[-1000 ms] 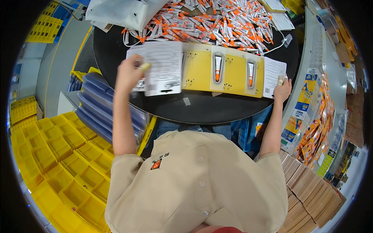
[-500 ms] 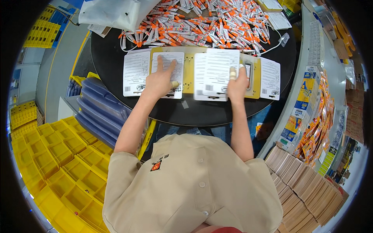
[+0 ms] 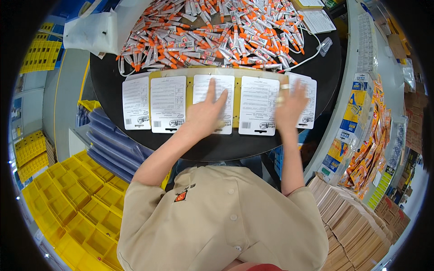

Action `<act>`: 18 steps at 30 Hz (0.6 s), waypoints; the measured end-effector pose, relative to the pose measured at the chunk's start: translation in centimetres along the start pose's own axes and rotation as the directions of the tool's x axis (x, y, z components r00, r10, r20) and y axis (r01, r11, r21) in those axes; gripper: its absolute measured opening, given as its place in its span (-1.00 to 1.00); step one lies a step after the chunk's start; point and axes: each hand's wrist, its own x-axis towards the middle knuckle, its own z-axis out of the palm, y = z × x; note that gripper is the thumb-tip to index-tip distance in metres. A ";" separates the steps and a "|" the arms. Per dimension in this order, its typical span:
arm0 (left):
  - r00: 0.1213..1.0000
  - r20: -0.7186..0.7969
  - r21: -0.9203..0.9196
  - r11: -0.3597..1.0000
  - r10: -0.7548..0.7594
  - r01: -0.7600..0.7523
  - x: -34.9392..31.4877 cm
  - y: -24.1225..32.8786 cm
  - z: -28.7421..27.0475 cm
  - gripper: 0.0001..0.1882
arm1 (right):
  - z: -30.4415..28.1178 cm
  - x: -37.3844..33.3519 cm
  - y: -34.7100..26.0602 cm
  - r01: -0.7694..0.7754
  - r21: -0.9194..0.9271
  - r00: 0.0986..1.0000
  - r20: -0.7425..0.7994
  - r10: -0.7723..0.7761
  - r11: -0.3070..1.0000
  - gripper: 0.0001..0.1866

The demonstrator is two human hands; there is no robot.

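Observation:
Several white printed cards, each with a slot at its lower end, lie in a row across a yellow board point(image 3: 190, 86). My left hand point(image 3: 205, 113) rests on the middle card point(image 3: 199, 92), two fingers stretched out and apart over it. Between the fourth card point(image 3: 257, 101) and the rightmost card point(image 3: 310, 110) is my right hand point(image 3: 289, 110), blurred, with fingers extended and a pale wrap on one. No card shows in its grasp. The leftmost card point(image 3: 135, 104) and second card point(image 3: 168, 101) lie untouched.
A big heap of orange-capped tubes point(image 3: 217, 38) covers the far side of the black round table point(image 3: 199, 151), a white cord beside it. Clear plastic bags point(image 3: 92, 34) hang over its left edge. Yellow trays point(image 3: 77, 203) stand left; cardboard stacks point(image 3: 352, 217) stand right.
My left hand has moved right from the second card to the middle one. The overlapping cards under my right hand now lie apart in the row, and that hand has shifted right.

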 end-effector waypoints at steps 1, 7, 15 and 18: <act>0.999 0.034 0.017 1.000 0.013 -0.013 -0.1 -0.7 -0.2 -0.07 | 0.0 1.6 3.2 -0.128 0.001 0.992 -0.004 0.128 0.992 -0.53; 0.999 -0.035 -0.029 1.000 -0.009 0.008 -0.9 -2.2 -0.6 -0.27 | 5.9 4.1 20.6 -0.855 0.234 0.507 0.191 0.841 0.463 -0.28; 0.916 -0.396 -0.616 0.720 0.069 -0.320 -2.4 2.6 -1.7 -0.72 | 6.6 -8.5 10.1 -0.785 0.356 0.562 0.063 0.825 0.507 -0.71; 0.952 -0.288 -0.675 0.683 0.102 -0.277 -3.3 3.6 -1.8 -0.72 | 4.0 -14.7 1.7 -0.693 0.506 0.652 0.137 0.745 0.513 -0.65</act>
